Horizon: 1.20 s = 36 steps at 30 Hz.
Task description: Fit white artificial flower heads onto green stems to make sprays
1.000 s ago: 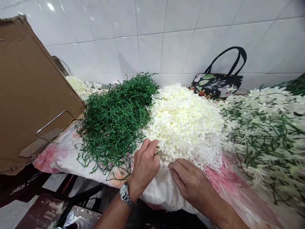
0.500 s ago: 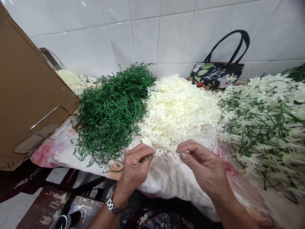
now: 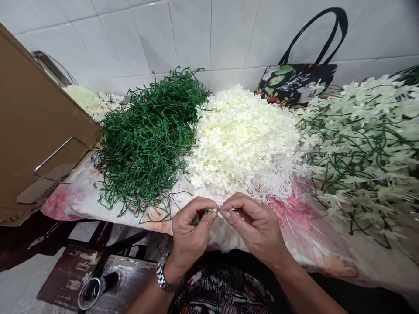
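Note:
My left hand [image 3: 191, 229] is closed round a green plastic stem [image 3: 196, 221], most of it hidden in the palm. Fingertip to fingertip with it, my right hand [image 3: 257, 229] pinches a small white artificial flower piece [image 3: 218, 213], its shape largely covered by the fingers. Just beyond both hands lies a heap of cream-white artificial flowers [image 3: 244, 135]. To its left spreads a tangled pile of green plastic stems [image 3: 147, 135]. On the right are white flowers joined to green stems [image 3: 360, 148].
A floral cloth [image 3: 294, 218] covers the work surface. At left stands a cardboard box [image 3: 42, 117] with a metal wire handle [image 3: 54, 155]. A black floral bag [image 3: 297, 85] rests against the tiled wall [image 3: 190, 39]. Below left, a cup [image 3: 90, 292] stands on a low brown surface.
My right hand has moved left until its fingertips meet those of my left hand. The white piece now sits between them. The view has tilted down slightly.

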{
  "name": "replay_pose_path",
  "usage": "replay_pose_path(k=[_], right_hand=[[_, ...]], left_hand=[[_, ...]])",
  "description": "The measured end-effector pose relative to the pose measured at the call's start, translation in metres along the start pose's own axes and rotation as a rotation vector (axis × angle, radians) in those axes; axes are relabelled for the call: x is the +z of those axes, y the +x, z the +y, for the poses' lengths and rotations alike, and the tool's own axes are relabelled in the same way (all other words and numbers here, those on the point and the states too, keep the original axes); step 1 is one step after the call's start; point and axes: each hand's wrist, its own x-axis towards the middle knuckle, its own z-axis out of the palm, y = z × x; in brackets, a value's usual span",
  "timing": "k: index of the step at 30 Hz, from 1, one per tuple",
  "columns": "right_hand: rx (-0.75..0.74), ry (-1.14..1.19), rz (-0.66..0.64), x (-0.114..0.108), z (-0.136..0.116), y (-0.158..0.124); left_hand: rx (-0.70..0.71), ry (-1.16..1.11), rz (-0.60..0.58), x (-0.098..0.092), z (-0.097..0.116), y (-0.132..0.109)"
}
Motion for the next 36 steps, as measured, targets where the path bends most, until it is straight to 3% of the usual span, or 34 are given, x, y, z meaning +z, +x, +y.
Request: replay_pose_path(k=[3, 6, 10, 15, 24, 36], right_hand=[[-0.039, 0.002, 0.065, 0.002, 0.001, -0.002], [-0.106, -0.026, 0.112, 0.005, 0.003, -0.005], [-0.226, -0.123, 0.143, 0.007, 0.005, -0.009], [-0.289, -0.223, 0.140, 0.007, 0.005, -0.013], [-0.267, -0.305, 0.142, 0.009, 0.003, -0.018], [-0.520, -0.534, 0.114, 0.008, 0.002, -0.020]], left_hand=[[-0.311, -0.210, 0.096, 0.008, -0.002, -0.006], [-0.581, -0.446, 0.076, 0.013, 0.000, -0.007], [-0.764, -0.679, 0.031, 0.012, 0.007, -0.006], [-0.778, -0.707, 0.091, 0.011, 0.009, -0.007], [-0.545, -0.479, 0.110, 0.009, -0.001, -0.021], [-0.586, -0.585, 0.111, 0.007, -0.001, -0.018]])
